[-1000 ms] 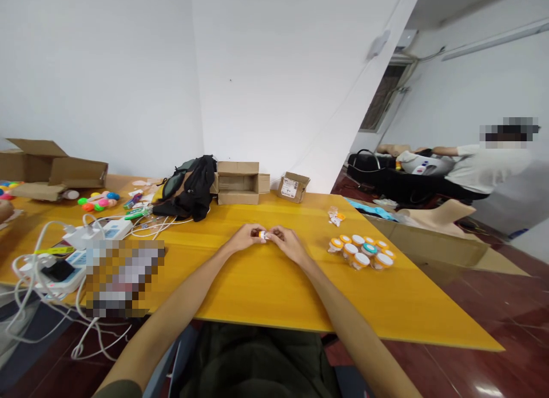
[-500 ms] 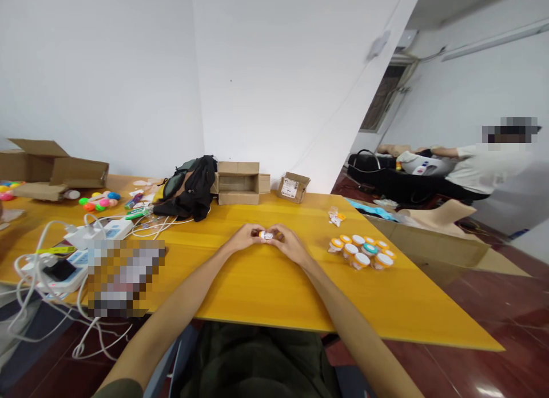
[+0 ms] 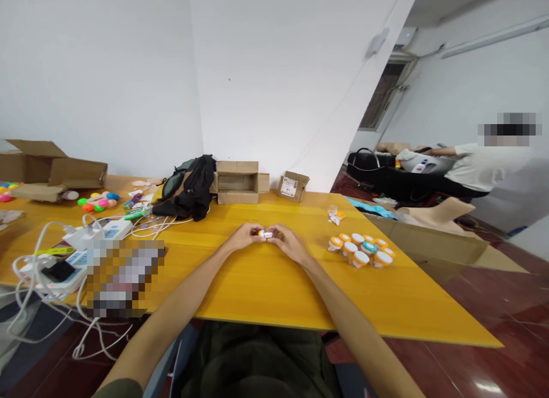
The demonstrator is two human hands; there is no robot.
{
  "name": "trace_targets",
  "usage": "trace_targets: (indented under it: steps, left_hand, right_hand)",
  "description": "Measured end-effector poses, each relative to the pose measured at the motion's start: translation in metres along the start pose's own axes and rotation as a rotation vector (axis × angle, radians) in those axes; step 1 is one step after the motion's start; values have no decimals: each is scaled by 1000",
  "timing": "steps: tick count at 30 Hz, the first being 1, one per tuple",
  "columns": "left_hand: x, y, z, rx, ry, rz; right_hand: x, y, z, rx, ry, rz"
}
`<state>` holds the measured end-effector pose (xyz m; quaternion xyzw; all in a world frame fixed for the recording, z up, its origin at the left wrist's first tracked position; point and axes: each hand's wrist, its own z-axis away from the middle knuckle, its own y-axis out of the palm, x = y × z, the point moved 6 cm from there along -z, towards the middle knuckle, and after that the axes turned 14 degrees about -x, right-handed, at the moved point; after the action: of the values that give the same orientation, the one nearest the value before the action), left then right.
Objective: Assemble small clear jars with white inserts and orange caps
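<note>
Between my two hands, above the middle of the table [image 3: 274, 289], lies a small bottle [image 3: 267, 234] on its side, with a white printed label and an orange part at its left end. My left hand [image 3: 245, 237] is closed around the orange end. The other end is gripped by my right hand [image 3: 287, 241], fingers bent around it. Parts of the bottle are hidden behind the fingers. To the right of my right hand stand several clear jars [image 3: 360, 258] in a close group, with white and orange lids and one teal lid [image 3: 369, 247].
A small clear and orange item [image 3: 336, 215] lies behind the jars. Along the wall are a black bag [image 3: 189, 186], an open carton [image 3: 238, 183] and a smaller box [image 3: 292, 186]. Power strips [image 3: 71, 275] and white cables crowd the left. A person [image 3: 484, 163] sits far right.
Both hands stay in place around the bottle, which has turned slightly so its label shows a little differently. The far person's arm and head have shifted slightly.
</note>
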<state>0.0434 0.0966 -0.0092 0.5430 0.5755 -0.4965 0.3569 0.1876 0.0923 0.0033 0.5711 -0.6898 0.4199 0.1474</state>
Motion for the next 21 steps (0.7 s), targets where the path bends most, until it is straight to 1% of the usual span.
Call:
trace_targets:
  steps: [3, 9, 11, 14, 16, 18, 21]
  left_hand:
    - [-1, 0, 0, 10, 2, 14]
    - [2, -1, -1, -5, -1, -17]
    - [3, -1, -1, -10, 2, -27]
    - [3, -1, -1, -13, 5, -22]
    - [3, -1, -1, -14, 5, -14]
    - [2, -1, 0, -15, 1, -17]
    - [2, -1, 0, -13, 0, -23]
  right_hand:
    - [0, -1, 0, 7, -25, -20]
    - [2, -2, 0, 53, -7, -54]
    - [0, -2, 0, 56, 34, -86]
    - [-7, 0, 1, 54, 156, -113]
    - [-11, 2, 2, 50, 207, -101]
    - [-12, 2, 1, 52, 210, -77]
    - [-12, 1, 0, 44, 178, -59]
